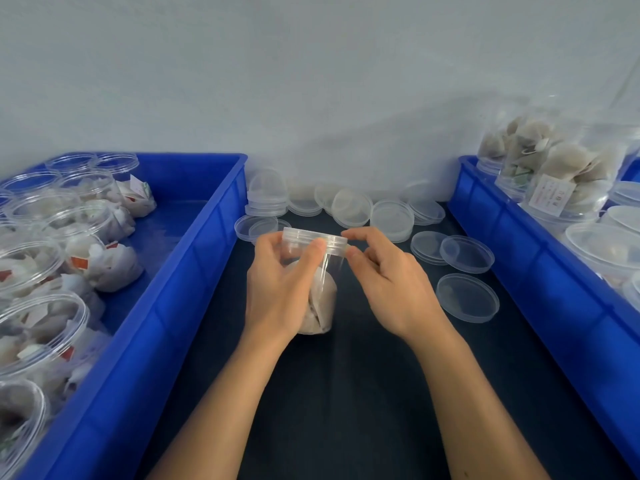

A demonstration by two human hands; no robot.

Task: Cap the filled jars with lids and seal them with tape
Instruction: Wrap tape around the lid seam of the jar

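Note:
A clear plastic jar (323,299) filled with tea bags stands upright on the dark mat at the centre. A clear lid (313,239) sits on its mouth. My left hand (277,289) grips the jar's left side, its thumb lying across the front just below the lid. My right hand (384,275) is at the lid's right edge, thumb and fingers curled against the rim. Several loose clear lids (467,297) lie on the mat behind and to the right. No tape is in view.
A blue bin (166,289) at the left holds several open filled jars (41,327). Another blue bin (540,271) at the right holds capped jars (568,181) lying on their sides. A grey wall stands close behind the lids.

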